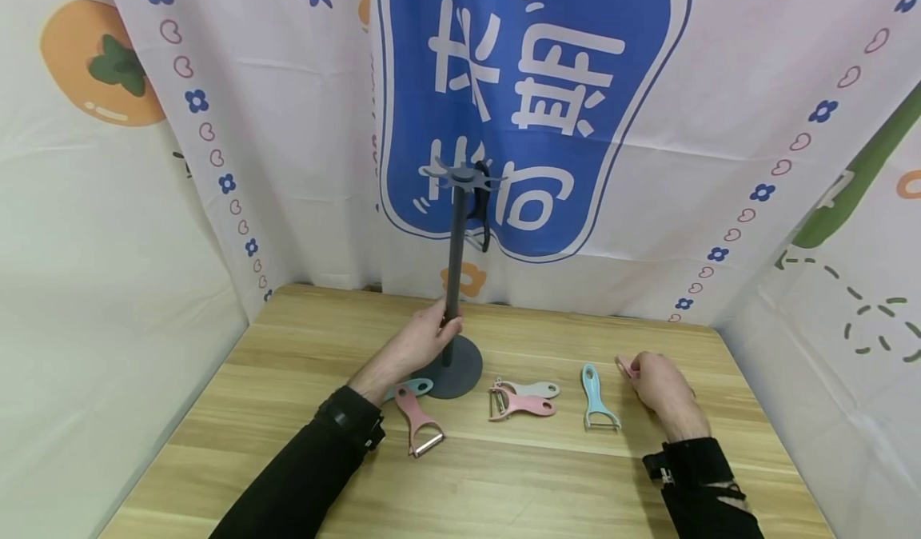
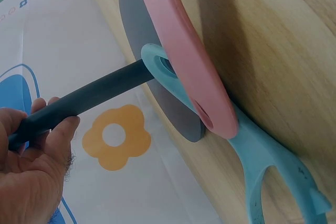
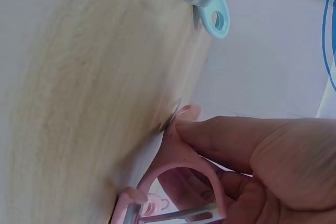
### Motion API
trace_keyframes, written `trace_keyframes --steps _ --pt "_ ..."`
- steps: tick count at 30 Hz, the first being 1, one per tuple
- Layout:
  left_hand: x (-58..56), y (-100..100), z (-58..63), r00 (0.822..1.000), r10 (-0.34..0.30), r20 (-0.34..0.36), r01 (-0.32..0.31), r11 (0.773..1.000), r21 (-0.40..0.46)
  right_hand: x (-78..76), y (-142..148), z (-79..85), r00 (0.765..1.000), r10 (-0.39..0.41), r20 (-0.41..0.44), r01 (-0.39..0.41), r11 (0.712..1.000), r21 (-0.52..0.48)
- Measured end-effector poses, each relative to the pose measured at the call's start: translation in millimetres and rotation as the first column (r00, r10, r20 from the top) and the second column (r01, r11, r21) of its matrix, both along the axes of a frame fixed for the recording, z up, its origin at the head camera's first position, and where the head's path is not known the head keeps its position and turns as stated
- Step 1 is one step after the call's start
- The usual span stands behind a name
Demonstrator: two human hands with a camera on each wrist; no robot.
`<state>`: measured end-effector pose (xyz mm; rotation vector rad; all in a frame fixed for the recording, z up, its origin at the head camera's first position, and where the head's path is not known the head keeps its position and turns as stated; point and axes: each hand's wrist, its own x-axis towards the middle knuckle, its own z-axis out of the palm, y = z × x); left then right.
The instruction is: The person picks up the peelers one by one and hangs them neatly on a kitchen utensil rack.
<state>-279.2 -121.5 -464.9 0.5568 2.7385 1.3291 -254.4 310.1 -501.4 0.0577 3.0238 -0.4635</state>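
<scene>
My left hand (image 1: 424, 335) grips the dark grey pole (image 1: 456, 259) of a hook stand, low above its round base (image 1: 468, 367); in the left wrist view the fingers and thumb curl round the pole (image 2: 94, 90). Over on the right, my right hand (image 1: 658, 383) pinches a pink peeler (image 3: 181, 153) by its handle, close to the tabletop. Just left of that hand lies a light blue peeler (image 1: 593, 395). Beside my left wrist, a pink peeler (image 1: 413, 415) lies across a teal peeler (image 2: 273, 153), whose handle end overlaps the base.
From the stand's hooked top (image 1: 463, 175) hangs a black item (image 1: 480, 203) with a metal part. Between the stand and the light blue peeler, a pink peeler (image 1: 528, 405) lies against a pale grey peeler (image 1: 540, 389). A printed curtain (image 1: 316, 163) closes off the wooden table's (image 1: 504, 491) back edge.
</scene>
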Motion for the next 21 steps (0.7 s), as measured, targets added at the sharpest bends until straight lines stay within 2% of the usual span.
trace_keyframes --steps 21 --pt "2.0 1.8 4.5 1.000 0.007 -0.020 -0.007 1.000 -0.021 1.5 -4.7 10.4 0.993 -0.003 -0.114 -0.005 0.997 -0.074"
